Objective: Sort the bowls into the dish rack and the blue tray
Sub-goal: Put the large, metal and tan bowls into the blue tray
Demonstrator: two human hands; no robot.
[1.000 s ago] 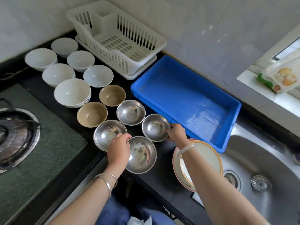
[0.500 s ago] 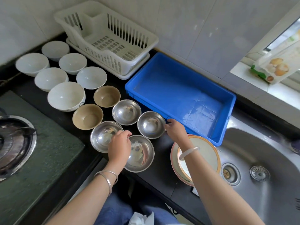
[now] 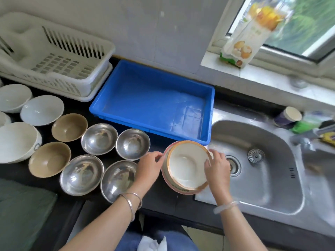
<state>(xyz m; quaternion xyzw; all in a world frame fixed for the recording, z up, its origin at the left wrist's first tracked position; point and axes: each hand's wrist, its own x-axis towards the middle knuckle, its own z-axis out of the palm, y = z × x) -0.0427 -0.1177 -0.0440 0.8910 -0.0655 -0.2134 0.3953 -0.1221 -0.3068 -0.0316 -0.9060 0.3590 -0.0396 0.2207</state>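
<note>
A cream bowl with an orange and pink rim (image 3: 185,166) sits at the counter's front edge beside the sink. My left hand (image 3: 149,166) grips its left rim and my right hand (image 3: 216,166) grips its right rim. The bowl looks slightly tilted. Behind it lies the blue tray (image 3: 145,116), with nothing in it. The white dish rack (image 3: 54,58) stands at the back left, also holding nothing. Several steel bowls (image 3: 99,139), two tan bowls (image 3: 69,127) and several white bowls (image 3: 41,110) stand in rows on the left of the black counter.
A steel sink (image 3: 253,171) with two drains lies to the right. A cup (image 3: 288,117) and blurred items sit at its far rim. A food packet (image 3: 241,42) stands on the window sill. A dark stove top (image 3: 21,211) is at the lower left.
Both hands left the steel bowls and moved right onto the rimmed bowl, one at each side. The camera swung right toward the sink.
</note>
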